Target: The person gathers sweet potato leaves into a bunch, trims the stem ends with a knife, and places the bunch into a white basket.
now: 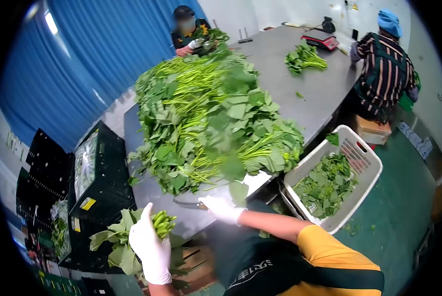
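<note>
Fingers of our left hand, in a white glove, close around a bunch of leafy greens, thumb pointing up along it. We see the stem ends gathered to the right of that thumb, while broad leaves spread out left of the fingers. Our right hand, also gloved, has its fingers curled on the handle of a knife; the blade points left, near the stem ends yet apart from them. We cannot tell whether the blade touches the table.

Ahead of both sets of fingers, we record a large pile of the same greens on the table, stems and leaves mixed. Right of our right fingers, past the forearm, a white basket holds loose leaves. Left of our left fingers, beyond the bunch, stands a black crate with bagged greens.

Far ahead of the fingers, a co-worker handles greens behind the pile. Farther right, we note a smaller bundle, a red scale and a person in a striped top, back turned.
</note>
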`<state>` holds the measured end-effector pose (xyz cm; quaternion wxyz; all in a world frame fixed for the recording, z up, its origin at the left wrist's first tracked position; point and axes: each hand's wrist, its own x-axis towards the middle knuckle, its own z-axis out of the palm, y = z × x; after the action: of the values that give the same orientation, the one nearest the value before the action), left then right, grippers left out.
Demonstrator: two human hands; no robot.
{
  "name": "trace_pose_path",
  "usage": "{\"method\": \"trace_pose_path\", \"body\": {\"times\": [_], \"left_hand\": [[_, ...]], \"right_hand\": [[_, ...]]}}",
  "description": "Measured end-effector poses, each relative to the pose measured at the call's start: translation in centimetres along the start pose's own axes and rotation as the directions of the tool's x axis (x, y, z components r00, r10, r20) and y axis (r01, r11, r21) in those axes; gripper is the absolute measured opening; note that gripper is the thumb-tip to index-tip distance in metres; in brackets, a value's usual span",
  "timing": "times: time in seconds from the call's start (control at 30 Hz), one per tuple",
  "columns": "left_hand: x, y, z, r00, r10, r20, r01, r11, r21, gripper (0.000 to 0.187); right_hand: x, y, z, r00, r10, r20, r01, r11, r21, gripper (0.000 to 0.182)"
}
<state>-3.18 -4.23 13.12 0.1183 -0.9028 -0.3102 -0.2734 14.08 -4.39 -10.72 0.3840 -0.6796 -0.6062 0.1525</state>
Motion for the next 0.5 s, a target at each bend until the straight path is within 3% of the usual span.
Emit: {"method": "trace_pose_path", "body": {"times": [0.03,0.07,0.1,0.17,0.2,0.23,0.27,0.37,0.4,0.43,0.47,0.5], "left_hand": [[-0.2,-0.8,0.1,0.997,0.041,0.069,-0.047,0.995,0.091,0.072],[-0.3,-1.7,0.6,0.988,0.046,0.146,-0.068,0.986,0.154,0.075],[-0.3,-2.4,1.3,0.974,0.049,0.22,-0.096,0.973,0.21,0.079],[-0.6,-3.4,3.1,0.938,0.18,0.296,-0.286,0.884,0.37,0.066],[-0.5,-3.2,3.9,0.904,0.243,0.353,-0.376,0.845,0.381,0.065],[-0.2,-2.7,4.7,0.86,0.304,0.411,-0.465,0.798,0.383,0.063],[0.1,-2.0,5.7,0.808,0.43,0.404,-0.579,0.709,0.403,0.061],[2.3,2.0,8.3,0.737,0.6,0.31,-0.671,0.704,0.234,0.055],[3.5,3.6,8.6,0.745,0.583,0.324,-0.647,0.751,0.135,0.055],[4.7,5.2,8.9,0.75,0.568,0.339,-0.613,0.789,0.035,0.055],[5.6,6.4,9.6,0.721,0.633,0.282,-0.684,0.715,0.144,0.059],[6.7,7.9,9.8,0.709,0.665,0.235,-0.699,0.705,0.117,0.061]], "right_hand": [[1.8,-0.7,-0.5,0.99,0.011,0.139,0.003,0.995,-0.096,0.032],[3.2,-1.0,0.1,0.994,-0.025,0.108,0.05,0.969,-0.242,0.036],[3.4,-2.1,-0.6,0.994,-0.038,0.107,0.063,0.969,-0.24,0.036],[2.7,-5.1,-3.8,0.968,-0.174,-0.182,0.213,0.952,0.22,0.047],[2.7,-5.7,-4.6,0.973,-0.18,-0.145,0.231,0.803,0.549,0.051],[1.7,-7.1,-7.9,0.979,-0.189,0.071,0.088,0.716,0.692,0.052],[0.9,-7.8,-10.2,0.96,-0.228,0.164,0.094,0.812,0.576,0.05],[-0.3,-6.0,-11.7,0.893,-0.251,0.373,0.121,0.933,0.338,0.043],[-0.3,-3.3,-9.7,0.927,-0.29,0.239,0.172,0.892,0.417,0.038],[-0.9,-1.2,-9.9,0.957,-0.27,0.11,0.213,0.905,0.368,0.034],[-1.5,0.4,-10.3,0.974,-0.221,0.052,0.198,0.939,0.28,0.032],[-2.1,1.6,-11.0,0.984,-0.178,-0.01,0.176,0.965,0.194,0.029]]}}
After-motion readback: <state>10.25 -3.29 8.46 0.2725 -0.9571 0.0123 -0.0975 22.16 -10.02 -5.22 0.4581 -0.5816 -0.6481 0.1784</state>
